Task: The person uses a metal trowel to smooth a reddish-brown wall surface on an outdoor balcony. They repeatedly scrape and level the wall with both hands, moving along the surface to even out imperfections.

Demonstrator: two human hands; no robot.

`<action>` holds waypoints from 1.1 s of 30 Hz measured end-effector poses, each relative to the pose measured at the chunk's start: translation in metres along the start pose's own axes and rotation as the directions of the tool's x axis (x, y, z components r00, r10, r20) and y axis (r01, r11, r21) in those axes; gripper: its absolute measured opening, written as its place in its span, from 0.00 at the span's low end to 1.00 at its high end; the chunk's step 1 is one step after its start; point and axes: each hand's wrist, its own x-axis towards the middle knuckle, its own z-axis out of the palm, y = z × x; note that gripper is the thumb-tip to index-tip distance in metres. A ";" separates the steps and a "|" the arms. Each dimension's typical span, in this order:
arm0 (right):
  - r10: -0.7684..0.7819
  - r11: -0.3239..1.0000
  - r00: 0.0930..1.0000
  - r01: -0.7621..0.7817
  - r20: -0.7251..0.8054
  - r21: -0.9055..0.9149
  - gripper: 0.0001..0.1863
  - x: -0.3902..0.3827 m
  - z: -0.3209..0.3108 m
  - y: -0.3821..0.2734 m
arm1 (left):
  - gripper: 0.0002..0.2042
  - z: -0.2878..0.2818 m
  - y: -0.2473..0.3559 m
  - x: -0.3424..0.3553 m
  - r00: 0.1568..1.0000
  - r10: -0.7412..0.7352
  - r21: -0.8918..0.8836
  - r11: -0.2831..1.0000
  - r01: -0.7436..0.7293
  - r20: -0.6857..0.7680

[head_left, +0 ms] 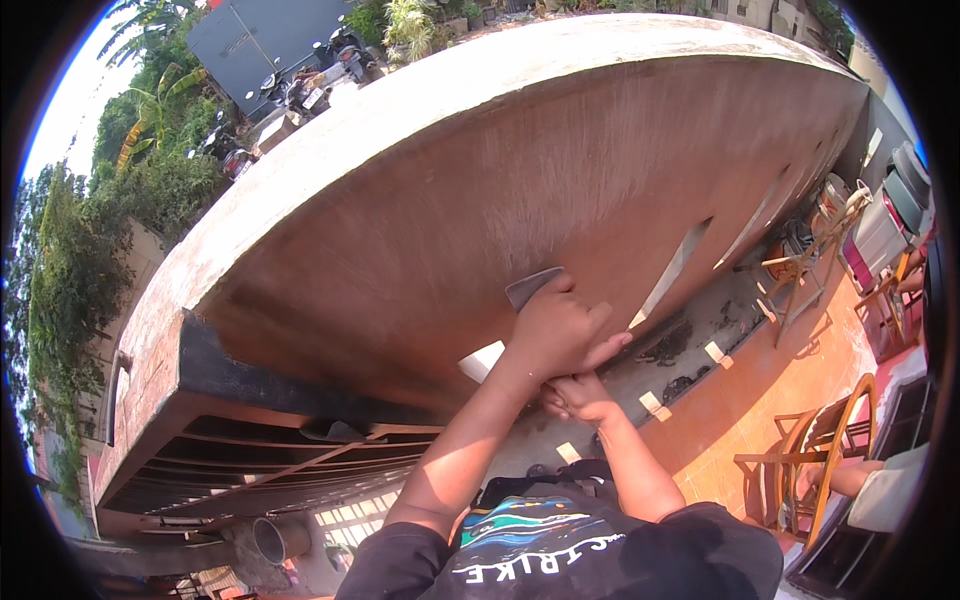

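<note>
My left hand point(560, 325) reaches up to the reddish-brown wall point(480, 180). Its fingers are closed over a thin dark grey sheet point(533, 286) that looks like sandpaper, lying against the wall face. Pale vertical streaks run over the wall above it. Just under the left wrist is my right hand point(582, 398), its fingers curled in. The left forearm partly hides them, and I cannot see what they hold, if anything.
Slots point(675, 270) pierce the wall, which has a pale top ledge point(560, 50). A dark grille point(290, 460) adjoins it at left. Wooden chairs point(825, 455), a seated person's leg and stacked plastic tubs point(890, 215) are at right. Motorcycles point(320, 80) stand beyond the wall.
</note>
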 end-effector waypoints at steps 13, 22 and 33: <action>-0.118 0.993 0.993 0.118 -0.008 0.026 0.09 -0.036 0.004 -0.019 | 0.23 -0.007 0.008 0.019 0.998 0.028 -0.102 0.994 -0.033 -0.049; -0.112 0.994 0.994 0.112 0.015 -0.005 0.04 -0.043 -0.005 -0.004 | 0.24 -0.005 0.010 0.009 0.992 -0.118 -0.317 0.940 0.124 0.037; -0.204 0.978 0.975 0.206 0.090 -0.016 0.04 -0.041 0.003 0.001 | 0.25 -0.012 0.012 0.005 0.989 -0.095 -0.312 0.942 0.127 0.115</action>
